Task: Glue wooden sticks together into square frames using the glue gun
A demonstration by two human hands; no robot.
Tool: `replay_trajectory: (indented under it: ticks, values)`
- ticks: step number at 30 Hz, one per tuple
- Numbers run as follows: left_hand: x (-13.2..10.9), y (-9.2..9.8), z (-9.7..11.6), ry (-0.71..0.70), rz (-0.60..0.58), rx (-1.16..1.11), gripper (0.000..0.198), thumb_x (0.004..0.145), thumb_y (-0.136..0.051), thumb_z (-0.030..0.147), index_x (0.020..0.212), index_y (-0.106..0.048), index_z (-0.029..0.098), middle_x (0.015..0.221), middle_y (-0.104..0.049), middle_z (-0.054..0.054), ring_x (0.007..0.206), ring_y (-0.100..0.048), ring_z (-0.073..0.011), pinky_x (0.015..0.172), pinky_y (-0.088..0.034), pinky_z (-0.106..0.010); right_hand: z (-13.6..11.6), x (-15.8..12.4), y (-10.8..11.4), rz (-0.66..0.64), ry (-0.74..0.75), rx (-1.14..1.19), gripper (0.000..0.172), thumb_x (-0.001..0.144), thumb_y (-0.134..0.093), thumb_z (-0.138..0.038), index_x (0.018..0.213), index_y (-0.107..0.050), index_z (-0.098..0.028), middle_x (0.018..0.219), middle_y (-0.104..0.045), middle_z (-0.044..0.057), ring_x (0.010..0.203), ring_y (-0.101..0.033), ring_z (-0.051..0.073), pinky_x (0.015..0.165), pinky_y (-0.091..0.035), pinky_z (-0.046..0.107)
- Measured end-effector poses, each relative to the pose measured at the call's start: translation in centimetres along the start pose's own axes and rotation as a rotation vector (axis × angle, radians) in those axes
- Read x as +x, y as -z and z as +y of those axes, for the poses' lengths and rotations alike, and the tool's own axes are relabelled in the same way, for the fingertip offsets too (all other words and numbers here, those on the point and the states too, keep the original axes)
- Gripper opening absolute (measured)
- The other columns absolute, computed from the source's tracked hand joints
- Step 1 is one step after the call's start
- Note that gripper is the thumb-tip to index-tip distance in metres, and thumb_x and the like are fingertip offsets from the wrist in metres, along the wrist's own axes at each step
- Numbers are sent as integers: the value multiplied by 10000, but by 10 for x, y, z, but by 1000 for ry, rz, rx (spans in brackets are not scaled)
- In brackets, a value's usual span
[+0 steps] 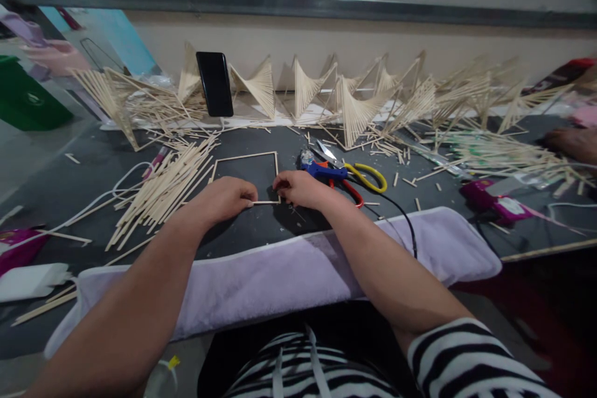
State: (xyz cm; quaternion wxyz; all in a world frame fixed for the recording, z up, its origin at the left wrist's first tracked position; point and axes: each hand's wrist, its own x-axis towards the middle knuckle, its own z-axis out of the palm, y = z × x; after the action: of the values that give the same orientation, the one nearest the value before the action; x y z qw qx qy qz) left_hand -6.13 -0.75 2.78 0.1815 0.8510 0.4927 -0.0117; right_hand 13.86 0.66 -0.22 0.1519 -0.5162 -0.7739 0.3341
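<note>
A square of thin wooden sticks lies on the dark table in front of me. My left hand pinches its near stick toward the left side, covering the near left corner. At the near right corner, the fingers of my right hand are closed on the square. Just beyond my right hand lie a blue glue gun and scissors with yellow handles. A red handle shows beside them. Left of the square is a pile of loose wooden sticks.
Several twisted stick structures stand along the wall, with a black phone propped among them. A lilac cushion borders the near table edge. Purple boxes and cables lie at the sides. Another person's hand is at far right.
</note>
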Motion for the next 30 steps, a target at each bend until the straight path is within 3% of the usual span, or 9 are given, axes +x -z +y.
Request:
replay_trajectory:
  ticks: [5, 9, 30]
  values:
    - [-1, 0, 0, -19, 5, -14, 196, 750, -496, 285, 807, -675, 228, 795, -685, -5, 740, -574, -154, 669, -380, -227, 0, -4, 10, 20, 81, -95, 208, 718, -563, -40, 864, -659, -153, 757, -656, -2, 622, -561, 79, 599, -411, 165]
    - [-1, 0, 0, -31, 8, -8, 194, 746, -494, 275, 802, -672, 223, 789, -678, -8, 737, -573, -153, 649, -373, -226, -4, -7, 15, 9, 36, -171, 124, 715, -606, -91, 801, -673, -150, 738, -663, 13, 627, -567, 98, 580, -395, 177]
    - [1, -2, -2, -60, 7, -11, 163, 745, -500, 246, 775, -656, 207, 743, -662, 3, 692, -547, -136, 624, -349, -216, -1, -1, 8, -64, 61, -293, 215, 684, -568, -41, 828, -678, -157, 818, -683, 18, 735, -596, 110, 590, -382, 156]
